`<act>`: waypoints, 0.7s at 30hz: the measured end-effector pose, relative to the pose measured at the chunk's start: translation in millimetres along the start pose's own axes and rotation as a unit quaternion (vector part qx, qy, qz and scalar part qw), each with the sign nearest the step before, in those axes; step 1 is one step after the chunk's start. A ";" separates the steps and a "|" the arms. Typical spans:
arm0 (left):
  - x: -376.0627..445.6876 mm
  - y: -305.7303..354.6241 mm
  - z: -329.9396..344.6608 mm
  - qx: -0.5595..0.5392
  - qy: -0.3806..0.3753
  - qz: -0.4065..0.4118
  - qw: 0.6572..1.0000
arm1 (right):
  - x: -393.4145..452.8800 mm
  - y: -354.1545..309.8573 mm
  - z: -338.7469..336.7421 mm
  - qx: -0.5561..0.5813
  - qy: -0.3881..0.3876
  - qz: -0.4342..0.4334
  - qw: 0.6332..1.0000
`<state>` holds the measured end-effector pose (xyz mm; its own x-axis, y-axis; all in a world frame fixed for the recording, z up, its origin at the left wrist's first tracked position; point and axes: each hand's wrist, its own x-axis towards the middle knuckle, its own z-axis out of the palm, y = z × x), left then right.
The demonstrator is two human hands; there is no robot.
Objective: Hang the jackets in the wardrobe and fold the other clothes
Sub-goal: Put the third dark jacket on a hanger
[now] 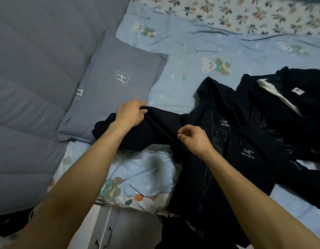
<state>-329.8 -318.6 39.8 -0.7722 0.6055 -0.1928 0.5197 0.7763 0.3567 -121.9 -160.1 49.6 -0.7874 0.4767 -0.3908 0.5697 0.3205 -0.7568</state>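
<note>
Left hand point(131, 112) and right hand point(193, 139) each pinch the soft dark cloth garment point(161, 126), stretching it between them, likely to fold it.

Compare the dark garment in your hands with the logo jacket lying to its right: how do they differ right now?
The dark garment is gripped by the left hand and pinched by the right hand; the logo jacket lies untouched. The garment is bunched, partly on the grey pillow; the jacket is spread on the bed sheet. The jacket shows pale logos; the garment shows none. Both look black.
</note>
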 end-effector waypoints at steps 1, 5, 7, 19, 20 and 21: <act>8.7 -4.8 0.3 0.048 -0.014 -0.016 0.999 | 3.0 -2.3 -3.7 0.000 0.006 -0.001 1.000; 11.6 -5.5 26.8 0.145 -0.078 -0.045 0.985 | 1.0 17.7 -18.4 -0.015 0.009 0.030 0.999; -0.8 3.5 47.6 0.096 -0.078 -0.029 0.992 | -5.1 34.3 -23.1 -0.025 0.005 0.049 0.998; -89.5 9.3 233.4 0.034 -0.267 -0.080 0.960 | -47.7 121.0 21.2 -0.026 -0.044 0.123 0.991; -91.9 5.1 244.8 0.033 -0.274 -0.088 0.957 | -50.5 127.7 24.8 -0.026 -0.045 0.127 0.991; -95.5 1.5 254.7 0.018 -0.284 -0.107 0.953 | -53.2 133.9 27.4 -0.027 -0.045 0.132 0.990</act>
<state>-162.1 -330.6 -174.1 -0.5456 0.4215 -0.7244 0.3923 0.8922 0.2237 -10.2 -164.9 -45.3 -0.6261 0.4748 -0.6184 0.7681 0.2394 -0.5939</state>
